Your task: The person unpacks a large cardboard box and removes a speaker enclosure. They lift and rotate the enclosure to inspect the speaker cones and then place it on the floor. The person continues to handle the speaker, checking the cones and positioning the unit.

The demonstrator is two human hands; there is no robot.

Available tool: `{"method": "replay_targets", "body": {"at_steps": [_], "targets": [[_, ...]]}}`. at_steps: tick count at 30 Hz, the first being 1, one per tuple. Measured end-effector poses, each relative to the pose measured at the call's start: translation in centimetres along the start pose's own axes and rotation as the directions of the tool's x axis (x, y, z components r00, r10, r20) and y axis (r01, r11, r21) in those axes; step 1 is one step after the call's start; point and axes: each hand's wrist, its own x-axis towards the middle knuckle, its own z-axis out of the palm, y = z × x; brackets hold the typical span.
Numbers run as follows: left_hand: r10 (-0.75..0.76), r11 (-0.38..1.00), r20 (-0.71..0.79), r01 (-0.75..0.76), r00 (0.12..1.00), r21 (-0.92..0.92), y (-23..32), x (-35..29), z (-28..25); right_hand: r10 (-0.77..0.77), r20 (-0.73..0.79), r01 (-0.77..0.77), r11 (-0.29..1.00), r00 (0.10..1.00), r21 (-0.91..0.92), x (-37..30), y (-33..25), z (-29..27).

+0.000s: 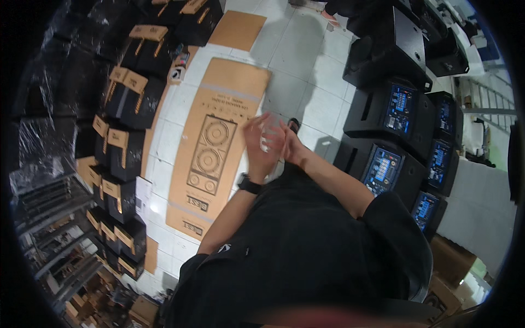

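Flattened carton (217,145): brown; black loudspeaker line drawing (208,158). Right of carton: black speaker cabinets (374,117), blue-and-black control panels (401,108).

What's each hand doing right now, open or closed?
Left hand: blurred, open or closed can't be told; a see-through piece with white marks shows over it.
Right hand: fingers bent beside that piece; grip can't be told.

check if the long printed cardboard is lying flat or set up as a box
Flat: the cardboard lies along the white floor tiles, printed face up, with no box walls rising.
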Motion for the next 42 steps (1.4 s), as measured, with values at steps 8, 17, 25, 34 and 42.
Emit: {"method": "replay_targets", "body": {"at_steps": [8, 17, 25, 34, 42], "targets": [[-0.304, 0.825, 0.543, 0.501, 0.782, -0.260, -14.5, 10.7, 14.8, -0.204, 0.233, 0.183, 0.977, 0.951, 0.109, 1.5, -20.3, 0.6], [-0.838, 0.545, 0.531, -0.253, -0.127, 0.799, -36.9, 9.0, -2.6, -0.415, 0.154, 0.442, 0.828, 0.897, -0.344, 12.6, -47.5, 0.7], [-0.820, 0.560, 0.561, 0.355, 0.111, 0.748, -45.2, 41.7, 5.4, -0.581, -0.150, 0.416, 0.717, 0.800, -0.559, 24.0, -61.0, -3.5], [-0.410, 0.653, 0.497, 0.626, 0.765, -0.426, -44.8, 103.8, 26.6, -0.329, -0.864, 0.037, 0.939, 0.380, -0.341, 28.2, -64.0, -9.6], [-0.648, 0.638, 0.618, 0.761, 0.445, 0.121, -53.6, 117.8, 28.2, -0.909, -0.274, -0.142, 0.241, 0.313, -0.960, 56.2, -96.9, 1.9]]}}
